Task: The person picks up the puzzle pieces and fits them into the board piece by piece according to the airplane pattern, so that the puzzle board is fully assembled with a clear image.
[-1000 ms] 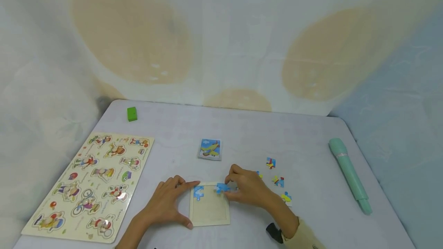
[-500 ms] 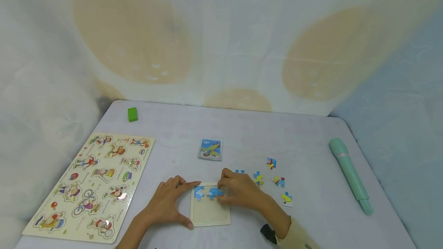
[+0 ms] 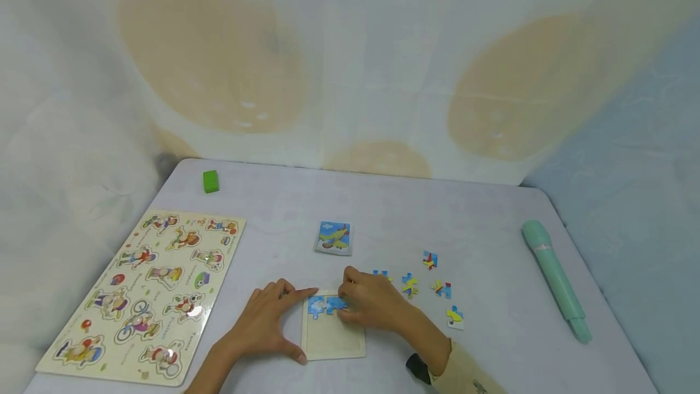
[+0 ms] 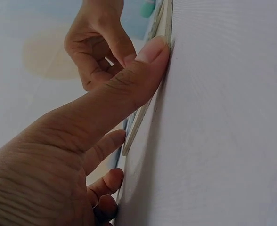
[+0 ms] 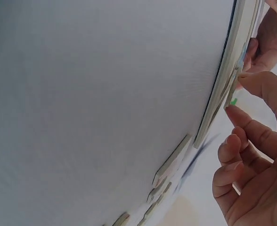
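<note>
My left hand [image 3: 265, 321] rests along the left side of a small wooden puzzle tray [image 3: 335, 342], its thumb and index finger spread and touching the near and far corners. A blue jigsaw piece [image 3: 315, 307] lies in the tray's far left corner. Beside it, my right hand [image 3: 374, 301] pinches another blue jigsaw piece [image 3: 335, 304] between thumb and index finger; the two pieces meet or nearly meet. In the right wrist view the pinched piece is edge-on and tilted over the tray. My right fingers hide part of it in the head view.
Several loose jigsaw pieces [image 3: 409, 285] lie right of the tray. Behind it is a small airplane picture [image 3: 333, 238]. A large picture board [image 3: 147, 297] lies at left, with a green block [image 3: 210, 181] beyond. A mint-green tube-shaped object [image 3: 555, 281] lies at far right.
My right hand has moved left over the tray, bringing the pinched blue jigsaw piece up to the one in the corner. My left hand has stayed at the tray's left side.
</note>
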Tool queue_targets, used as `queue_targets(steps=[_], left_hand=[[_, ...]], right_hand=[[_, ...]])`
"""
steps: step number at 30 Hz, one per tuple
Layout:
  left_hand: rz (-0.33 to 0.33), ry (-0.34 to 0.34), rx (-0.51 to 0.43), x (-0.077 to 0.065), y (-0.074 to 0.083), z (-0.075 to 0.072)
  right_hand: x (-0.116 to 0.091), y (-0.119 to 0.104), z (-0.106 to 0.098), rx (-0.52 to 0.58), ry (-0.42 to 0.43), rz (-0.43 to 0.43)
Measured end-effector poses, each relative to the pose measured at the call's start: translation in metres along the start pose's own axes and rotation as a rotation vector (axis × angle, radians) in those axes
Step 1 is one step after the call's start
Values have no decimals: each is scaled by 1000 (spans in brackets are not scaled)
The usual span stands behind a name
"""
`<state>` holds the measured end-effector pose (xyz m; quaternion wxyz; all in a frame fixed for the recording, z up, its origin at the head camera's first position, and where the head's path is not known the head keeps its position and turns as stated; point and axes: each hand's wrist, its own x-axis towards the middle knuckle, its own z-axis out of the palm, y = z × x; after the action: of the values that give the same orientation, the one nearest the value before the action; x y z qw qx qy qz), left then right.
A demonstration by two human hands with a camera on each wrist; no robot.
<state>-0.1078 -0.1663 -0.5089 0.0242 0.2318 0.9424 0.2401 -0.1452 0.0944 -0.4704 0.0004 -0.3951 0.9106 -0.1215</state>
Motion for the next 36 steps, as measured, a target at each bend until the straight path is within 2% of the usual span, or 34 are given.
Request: queue_targets(steps=[13,20,30,36], left_hand=[[-8,1,-9,-2,0,1],[15,21,2,-1,0,1],[19,33,12,-1,-2,2],[22,35,2,-1,-1,4]], right_hand=[[2,-5,3,-67,11,-9],[-9,-7,-4,-61,41,-6],[-31,-11,-5,-109,-110,21],[-37,-14,1,-198,-94,-19]])
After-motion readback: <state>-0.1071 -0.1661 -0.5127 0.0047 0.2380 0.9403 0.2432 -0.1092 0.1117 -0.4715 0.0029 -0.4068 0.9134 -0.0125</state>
